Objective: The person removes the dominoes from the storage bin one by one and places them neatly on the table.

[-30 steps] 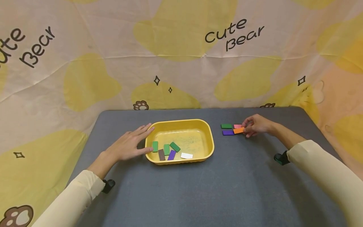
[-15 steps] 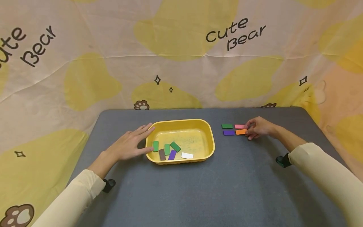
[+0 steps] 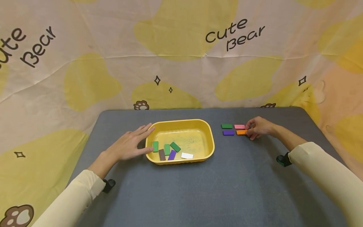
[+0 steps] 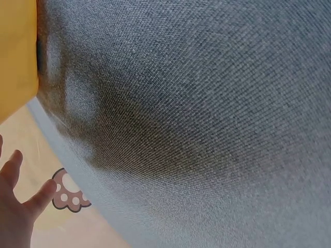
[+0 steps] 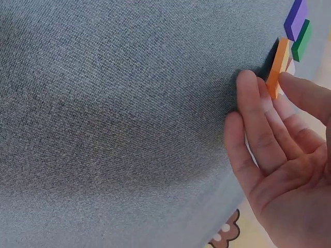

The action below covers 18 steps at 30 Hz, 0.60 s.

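Note:
My right hand (image 3: 259, 126) pinches the right end of an orange domino-like tile (image 3: 240, 132) between thumb and fingers. In the right wrist view that orange tile (image 5: 278, 67) looks tilted. A pink tile (image 3: 239, 126) lies just behind it, with its right end by my fingers. To their left lie a green tile (image 3: 227, 126) and, in front of it, a purple tile (image 3: 228, 133). My left hand (image 3: 127, 147) rests at the left rim of a yellow plastic tub (image 3: 195, 137), fingers extended and thumb over the edge.
Inside the tub, several tiles lie toward the front, among them a brown tile (image 3: 162, 154), a purple one and a white tile (image 3: 187, 155). A grey tabletop (image 3: 198, 192) carries everything. Behind it hangs a patterned cloth (image 3: 181, 47).
The orange tile went from overlapping the pink and purple tiles to a spot in front of the pink one, moving right and slightly toward me. My left hand stays put.

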Available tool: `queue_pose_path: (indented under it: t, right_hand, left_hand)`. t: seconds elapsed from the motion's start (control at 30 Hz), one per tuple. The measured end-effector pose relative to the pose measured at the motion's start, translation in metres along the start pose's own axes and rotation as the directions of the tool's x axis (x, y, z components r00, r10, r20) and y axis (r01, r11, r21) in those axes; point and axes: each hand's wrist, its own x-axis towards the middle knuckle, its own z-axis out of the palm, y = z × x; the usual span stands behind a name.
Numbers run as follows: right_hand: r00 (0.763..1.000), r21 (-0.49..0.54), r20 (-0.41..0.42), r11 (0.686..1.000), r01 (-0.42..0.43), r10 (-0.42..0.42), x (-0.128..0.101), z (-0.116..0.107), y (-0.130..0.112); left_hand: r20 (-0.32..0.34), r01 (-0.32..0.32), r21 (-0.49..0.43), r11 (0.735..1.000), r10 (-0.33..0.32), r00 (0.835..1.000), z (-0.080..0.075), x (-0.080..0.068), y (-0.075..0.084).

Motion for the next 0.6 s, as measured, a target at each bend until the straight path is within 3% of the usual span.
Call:
queue_pose_path:
  t: [0.6]
  right_hand:
    - [0.999, -0.072, -0.008, 0.997, 0.037, -0.038, 0.0013, 0.003, -0.0053]
  left_hand:
    - [-0.004, -0.003, 0.0, 1.0, 0.003, 1.0, 0.0011, 0.001, -0.0015]
